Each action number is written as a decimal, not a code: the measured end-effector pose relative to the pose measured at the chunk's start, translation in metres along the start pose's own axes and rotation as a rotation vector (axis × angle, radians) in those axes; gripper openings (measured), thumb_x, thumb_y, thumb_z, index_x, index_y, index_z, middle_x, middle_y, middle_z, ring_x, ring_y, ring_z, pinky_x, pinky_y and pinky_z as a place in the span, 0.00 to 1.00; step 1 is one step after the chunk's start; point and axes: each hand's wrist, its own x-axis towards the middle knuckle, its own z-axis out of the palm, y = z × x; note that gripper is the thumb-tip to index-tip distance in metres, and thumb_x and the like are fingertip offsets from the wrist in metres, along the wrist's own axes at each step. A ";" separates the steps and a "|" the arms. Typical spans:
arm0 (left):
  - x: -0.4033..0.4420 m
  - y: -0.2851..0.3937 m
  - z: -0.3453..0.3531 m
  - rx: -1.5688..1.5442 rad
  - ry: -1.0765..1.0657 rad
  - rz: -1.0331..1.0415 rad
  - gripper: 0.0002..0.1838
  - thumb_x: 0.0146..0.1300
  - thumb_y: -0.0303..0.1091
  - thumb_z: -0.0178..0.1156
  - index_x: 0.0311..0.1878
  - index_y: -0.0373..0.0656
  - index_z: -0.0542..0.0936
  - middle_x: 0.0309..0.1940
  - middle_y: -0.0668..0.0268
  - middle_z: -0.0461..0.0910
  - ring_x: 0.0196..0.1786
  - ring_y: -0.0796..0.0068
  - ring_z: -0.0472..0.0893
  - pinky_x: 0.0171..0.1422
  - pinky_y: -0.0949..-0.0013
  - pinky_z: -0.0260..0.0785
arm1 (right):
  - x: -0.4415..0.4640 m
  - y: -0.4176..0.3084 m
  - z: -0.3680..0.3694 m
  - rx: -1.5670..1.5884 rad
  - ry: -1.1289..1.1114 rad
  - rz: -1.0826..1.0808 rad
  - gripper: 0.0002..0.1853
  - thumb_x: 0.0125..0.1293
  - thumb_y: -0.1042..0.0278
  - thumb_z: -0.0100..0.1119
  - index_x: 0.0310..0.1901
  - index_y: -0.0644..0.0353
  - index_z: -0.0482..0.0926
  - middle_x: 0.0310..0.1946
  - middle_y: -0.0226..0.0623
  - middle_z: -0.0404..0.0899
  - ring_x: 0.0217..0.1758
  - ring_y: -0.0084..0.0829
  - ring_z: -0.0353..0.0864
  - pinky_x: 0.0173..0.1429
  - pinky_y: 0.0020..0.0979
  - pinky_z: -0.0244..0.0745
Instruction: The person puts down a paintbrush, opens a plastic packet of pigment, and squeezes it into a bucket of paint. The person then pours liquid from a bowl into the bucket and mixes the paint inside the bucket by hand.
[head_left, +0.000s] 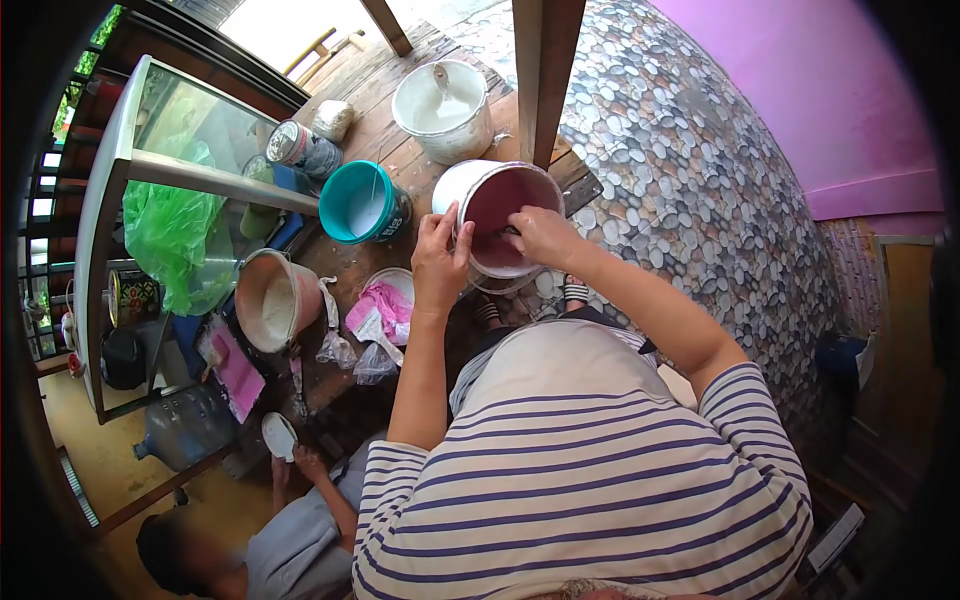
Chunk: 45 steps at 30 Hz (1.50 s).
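A white bucket (455, 188) with a dark pink inside is tilted so that its mouth faces me, at the corner of the wooden table. My left hand (440, 255) grips the near left side of its rim. Reaching into the mouth, my right hand (545, 238) is closed around something small and dark, mostly hidden by the fingers. Left of the bucket stands a teal tub (352, 238) with white contents. Behind it is a larger pale bucket (440, 135) with whitish residue. A pink-stained cloth (378, 312) lies near my left forearm.
A wooden post (545, 80) rises just beyond the bucket. Farther left are an orange-brown bucket (285, 320) of pale powder, a paint can (305, 148) and a glass cabinet (200, 175) with green plastic. A co-worker (305, 530) sits lower left, holding a white lid-like disc (279, 436).
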 end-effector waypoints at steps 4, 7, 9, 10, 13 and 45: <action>0.002 -0.004 0.000 0.011 0.020 0.011 0.22 0.71 0.44 0.61 0.63 0.43 0.80 0.42 0.60 0.77 0.38 0.64 0.79 0.45 0.63 0.74 | -0.006 0.008 -0.001 -0.045 0.064 0.078 0.12 0.67 0.61 0.61 0.39 0.63 0.82 0.38 0.49 0.81 0.44 0.52 0.84 0.50 0.49 0.79; 0.003 -0.005 0.000 0.004 0.032 0.034 0.22 0.71 0.44 0.61 0.63 0.43 0.80 0.42 0.60 0.76 0.38 0.64 0.79 0.46 0.63 0.74 | -0.004 0.009 -0.005 -0.101 0.149 0.074 0.10 0.68 0.64 0.60 0.39 0.63 0.80 0.39 0.49 0.81 0.43 0.51 0.84 0.48 0.48 0.80; 0.004 -0.005 0.000 0.003 0.020 0.026 0.22 0.72 0.44 0.61 0.63 0.43 0.80 0.42 0.59 0.76 0.38 0.64 0.79 0.46 0.63 0.74 | 0.001 0.005 -0.009 -0.129 0.196 0.062 0.09 0.68 0.65 0.59 0.40 0.63 0.80 0.39 0.48 0.80 0.42 0.50 0.84 0.47 0.48 0.81; 0.004 -0.004 0.000 0.001 0.010 0.017 0.22 0.72 0.44 0.61 0.63 0.43 0.80 0.42 0.59 0.76 0.38 0.64 0.79 0.46 0.63 0.74 | 0.003 0.003 -0.012 -0.151 0.242 0.066 0.09 0.68 0.65 0.58 0.39 0.63 0.79 0.39 0.48 0.80 0.42 0.49 0.84 0.46 0.46 0.81; 0.005 -0.005 0.002 0.018 0.024 0.056 0.22 0.72 0.44 0.61 0.63 0.43 0.80 0.41 0.60 0.76 0.38 0.64 0.79 0.46 0.63 0.74 | 0.013 -0.001 -0.016 -0.188 0.331 0.056 0.07 0.68 0.67 0.56 0.38 0.62 0.79 0.38 0.46 0.79 0.42 0.46 0.84 0.45 0.43 0.82; 0.011 -0.019 -0.002 -0.058 0.033 0.000 0.22 0.72 0.41 0.62 0.63 0.38 0.80 0.40 0.62 0.76 0.40 0.70 0.77 0.48 0.68 0.72 | 0.013 -0.004 -0.016 -0.305 0.267 -0.232 0.10 0.64 0.72 0.56 0.46 0.60 0.81 0.42 0.43 0.76 0.48 0.40 0.82 0.47 0.37 0.83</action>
